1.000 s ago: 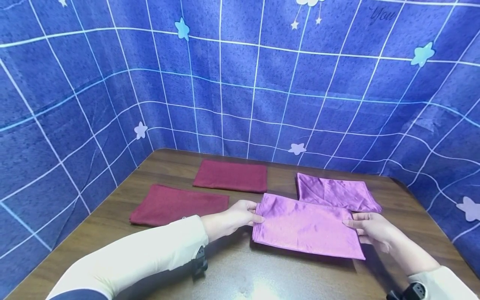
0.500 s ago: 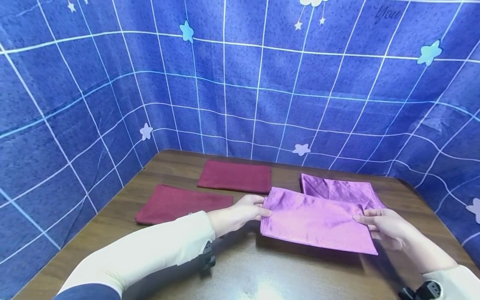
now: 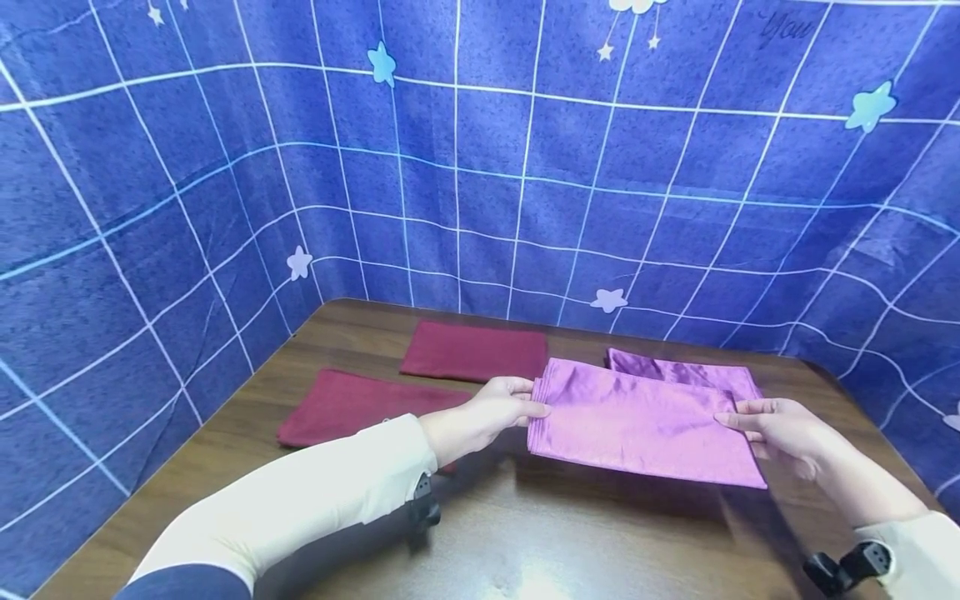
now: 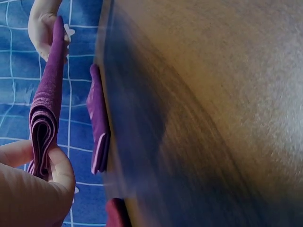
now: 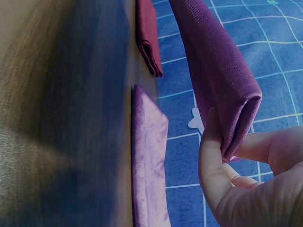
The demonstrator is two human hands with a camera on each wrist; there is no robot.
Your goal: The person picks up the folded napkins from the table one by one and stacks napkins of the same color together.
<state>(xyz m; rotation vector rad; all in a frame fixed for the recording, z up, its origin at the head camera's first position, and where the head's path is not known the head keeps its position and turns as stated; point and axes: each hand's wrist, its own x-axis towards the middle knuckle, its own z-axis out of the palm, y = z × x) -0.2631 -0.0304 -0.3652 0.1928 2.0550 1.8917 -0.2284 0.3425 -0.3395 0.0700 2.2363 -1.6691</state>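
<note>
A folded pinkish-purple satin cloth (image 3: 645,425) is held in the air between both hands, above the table. My left hand (image 3: 495,412) pinches its left end, thumb on top; in the left wrist view that end of the purple cloth (image 4: 45,109) shows several rolled layers. The right end is pinched by my right hand (image 3: 795,437), and the right wrist view shows thumb and fingers around the cloth's folded corner (image 5: 236,109). Behind it, partly hidden, a second folded purple satin cloth (image 3: 686,369) lies on the table.
Two folded dark red cloths lie on the left: one red cloth (image 3: 476,350) toward the back, another red cloth (image 3: 352,404) nearer, partly behind my left arm. The brown wooden table (image 3: 480,525) meets a blue gridded curtain (image 3: 480,167) at the back and sides.
Both hands have lifted the purple cloth and carried it away toward the back, so it covers more of the purple cloth behind. The view has shifted slightly. The red cloths stay put.
</note>
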